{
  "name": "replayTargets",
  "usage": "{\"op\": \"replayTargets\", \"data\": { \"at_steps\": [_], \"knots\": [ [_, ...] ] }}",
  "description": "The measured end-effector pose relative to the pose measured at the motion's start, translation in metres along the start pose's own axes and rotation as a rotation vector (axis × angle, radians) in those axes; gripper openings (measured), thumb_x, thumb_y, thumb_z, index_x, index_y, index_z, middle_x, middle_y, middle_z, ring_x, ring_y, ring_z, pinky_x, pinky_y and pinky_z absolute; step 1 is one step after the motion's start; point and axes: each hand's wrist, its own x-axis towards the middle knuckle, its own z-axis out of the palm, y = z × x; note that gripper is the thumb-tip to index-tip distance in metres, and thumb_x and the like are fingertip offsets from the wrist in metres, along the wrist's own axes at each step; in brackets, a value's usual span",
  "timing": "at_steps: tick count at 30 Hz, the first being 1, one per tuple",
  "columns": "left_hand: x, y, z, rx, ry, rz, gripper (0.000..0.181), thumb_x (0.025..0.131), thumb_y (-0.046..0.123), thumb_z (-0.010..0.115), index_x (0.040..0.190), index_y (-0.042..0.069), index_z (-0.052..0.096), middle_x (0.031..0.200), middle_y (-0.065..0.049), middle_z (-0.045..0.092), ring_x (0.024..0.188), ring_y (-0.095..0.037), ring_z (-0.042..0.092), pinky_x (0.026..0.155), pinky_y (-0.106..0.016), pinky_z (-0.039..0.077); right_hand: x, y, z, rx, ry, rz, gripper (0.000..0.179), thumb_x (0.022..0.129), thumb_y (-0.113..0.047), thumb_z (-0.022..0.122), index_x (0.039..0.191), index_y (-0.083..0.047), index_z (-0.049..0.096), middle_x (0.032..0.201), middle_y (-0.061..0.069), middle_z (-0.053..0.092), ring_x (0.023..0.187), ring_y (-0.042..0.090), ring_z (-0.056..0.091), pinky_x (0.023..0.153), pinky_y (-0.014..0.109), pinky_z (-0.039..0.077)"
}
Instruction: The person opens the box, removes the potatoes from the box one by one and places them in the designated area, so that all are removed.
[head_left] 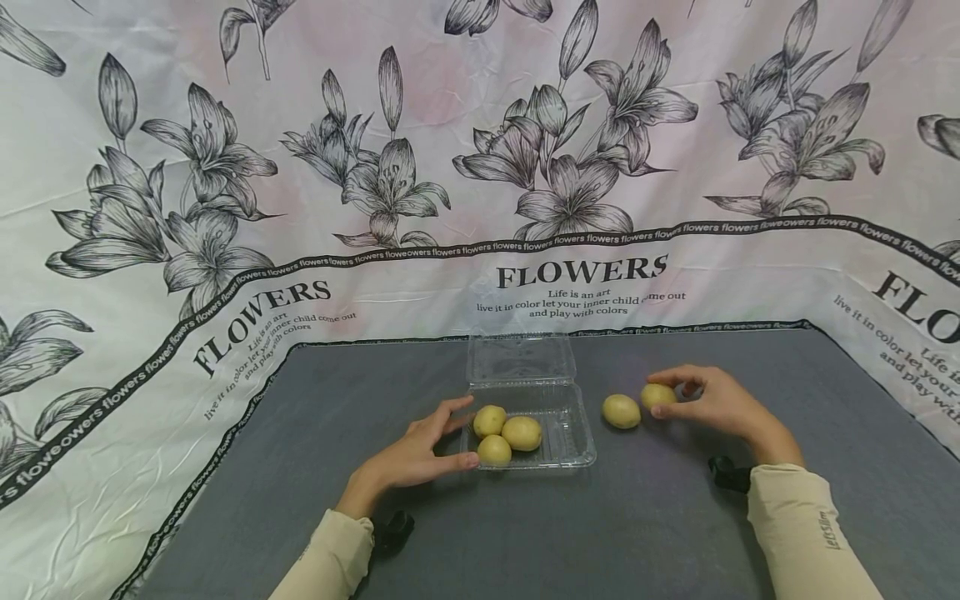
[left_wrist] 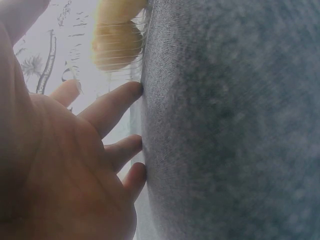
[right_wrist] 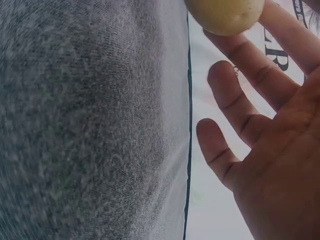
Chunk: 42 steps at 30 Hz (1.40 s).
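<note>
Left to right, head view unless noted.

Cloth [head_left: 420, 300] with flower print and "FLOWERS" lettering runs up the left, back and right sides of the grey bench [head_left: 600, 533].

Left sleeve [head_left: 330, 558], beige, coming in from the bottom edge. Black gadget [head_left: 393, 532] at that wrist. Left hand [head_left: 412, 454] is at the left side of the box; fingers spread and mostly straight, gripping nothing, thumb at the front left corner. Left wrist view agrees: fingers extended next to the bench, potatoes seen through clear plastic above them.

Clear plastic box [head_left: 562, 433] sits on the bench, lid [head_left: 521, 360] hinged back away from the person. Three potatoes inside, bunched toward the left: back-left potato [head_left: 490, 421], front potato [head_left: 494, 451], right-hand potato [head_left: 522, 433]. Right part of the box floor is bare.

Loose potato [head_left: 621, 412] on the bench, just right of the box.

Next to it, far-right potato [head_left: 657, 396], pinched by the right hand [head_left: 712, 404] between thumb and fingers; the lower fingers are off it in the right wrist view. Can't tell if it's lifted. Black gadget at this wrist too, then the right sleeve [head_left: 802, 525], also beige.
</note>
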Motion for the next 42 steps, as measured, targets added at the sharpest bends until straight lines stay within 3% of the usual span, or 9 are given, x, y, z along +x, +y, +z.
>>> {"op": "replayTargets", "data": {
  "at_steps": [14,42],
  "knots": [
    [-0.0001,0.0,0.0002,0.001,0.0,0.003,0.087,0.095,0.057,0.065,0.162,0.029,0.018,0.162,0.002,0.042,0.157,-0.034,0.021,0.12,-0.069,0.011,0.0025,0.0071,0.0075,0.038,-0.073,-0.019,0.051,0.082,-0.03,0.087,0.125,-0.006,0.072,0.117,0.012,0.072,0.09,0.016,0.057,0.068,0.025,0.047],
    [0.0001,-0.0006,0.0004,0.009,-0.002,-0.004,0.086,0.095,0.057,0.064,0.162,0.03,0.017,0.162,0.003,0.041,0.158,-0.033,0.018,0.121,-0.068,0.01,0.0024,0.0052,0.0047,0.06,-0.124,-0.012,0.055,0.086,-0.028,0.084,0.132,-0.004,0.067,0.127,0.018,0.069,0.096,0.018,0.058,0.073,0.027,0.049]
  ]
}}
